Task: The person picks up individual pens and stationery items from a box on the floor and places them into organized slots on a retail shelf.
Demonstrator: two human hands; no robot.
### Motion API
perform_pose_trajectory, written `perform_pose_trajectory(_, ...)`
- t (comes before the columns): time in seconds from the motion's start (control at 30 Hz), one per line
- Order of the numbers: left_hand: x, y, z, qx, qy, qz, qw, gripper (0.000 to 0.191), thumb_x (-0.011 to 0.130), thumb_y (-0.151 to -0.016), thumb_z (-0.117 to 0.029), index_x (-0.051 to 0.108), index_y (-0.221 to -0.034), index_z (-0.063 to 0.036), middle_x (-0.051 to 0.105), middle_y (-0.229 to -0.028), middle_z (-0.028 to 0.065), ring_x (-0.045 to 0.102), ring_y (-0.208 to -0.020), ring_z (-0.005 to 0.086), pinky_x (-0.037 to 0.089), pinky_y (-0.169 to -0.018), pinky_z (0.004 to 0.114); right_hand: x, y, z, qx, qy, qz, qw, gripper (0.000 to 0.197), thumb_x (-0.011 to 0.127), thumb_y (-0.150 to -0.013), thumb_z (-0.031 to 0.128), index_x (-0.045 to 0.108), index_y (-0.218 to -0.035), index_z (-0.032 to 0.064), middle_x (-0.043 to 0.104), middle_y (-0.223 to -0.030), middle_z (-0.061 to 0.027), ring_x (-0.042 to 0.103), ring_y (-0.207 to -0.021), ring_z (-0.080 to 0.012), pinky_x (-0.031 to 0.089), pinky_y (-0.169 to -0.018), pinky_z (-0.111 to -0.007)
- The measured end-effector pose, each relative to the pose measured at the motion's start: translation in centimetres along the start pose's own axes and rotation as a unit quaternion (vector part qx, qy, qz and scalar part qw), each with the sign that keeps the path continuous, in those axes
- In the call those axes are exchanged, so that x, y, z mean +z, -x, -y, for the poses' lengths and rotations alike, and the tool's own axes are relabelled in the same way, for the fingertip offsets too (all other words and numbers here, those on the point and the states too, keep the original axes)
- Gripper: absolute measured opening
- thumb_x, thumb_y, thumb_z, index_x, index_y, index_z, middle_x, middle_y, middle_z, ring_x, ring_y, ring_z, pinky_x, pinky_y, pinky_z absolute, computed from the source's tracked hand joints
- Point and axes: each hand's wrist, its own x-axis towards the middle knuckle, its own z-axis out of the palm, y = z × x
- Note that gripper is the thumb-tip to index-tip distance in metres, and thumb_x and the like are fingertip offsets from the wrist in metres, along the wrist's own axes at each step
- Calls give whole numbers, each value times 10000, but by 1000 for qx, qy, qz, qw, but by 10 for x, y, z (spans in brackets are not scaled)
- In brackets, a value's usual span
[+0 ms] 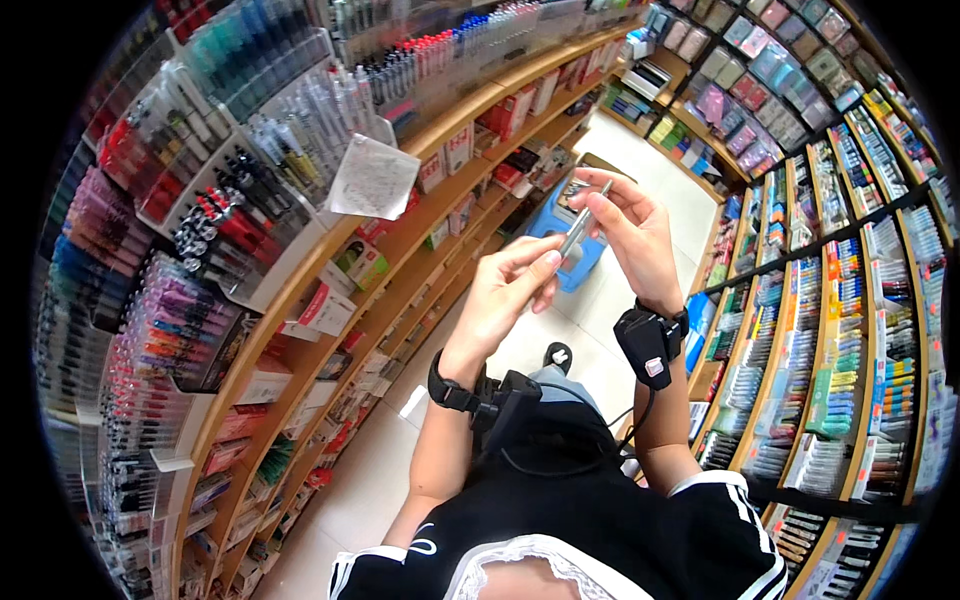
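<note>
Between both my hands is a slim silvery-grey pen (577, 230), tilted up to the right. My left hand (517, 281) grips its lower part between thumb and fingers. Near the pen's upper end, my right hand (626, 225) holds it with the thumb and fingertips. A small clear or shiny piece shows by the right fingertips; what it is cannot be told. To the left, a white scribbled paper pad (375, 178) lies at the edge of the pen display, next to clear pens in a holder (307, 124).
Wooden shelves with boxed goods (450, 187) run along the left, under racks of pens (180, 315). On the right stand more stocked pen shelves (795, 337). A blue plastic stool (576, 274) is on the tiled floor beyond my hands. A cable (637, 420) hangs between the wrist devices.
</note>
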Motion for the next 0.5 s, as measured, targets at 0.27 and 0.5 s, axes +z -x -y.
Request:
perform_pose_trajectory(0.27,25,-26,0,201,-58,-169,963,193,630,-767,12,584,-955,26,606,-938,96,594,-841,145,470,-773,252,-63,17,4,-60,-95,-76,991,278,541,-836,32,535,-1098,-59,577,-1027,-140,562,-918,-177,461,-809,-284)
perform_pose_trajectory(0.5,74,-78,23,298,-70,-195,932,212,619,-786,-18,542,-982,5,602,-1000,142,595,-856,154,485,-780,266,-143,-2,7,-92,-44,-24,994,264,526,-853,50,543,-1083,-77,561,-1035,-135,555,-861,-171,453,-786,-280)
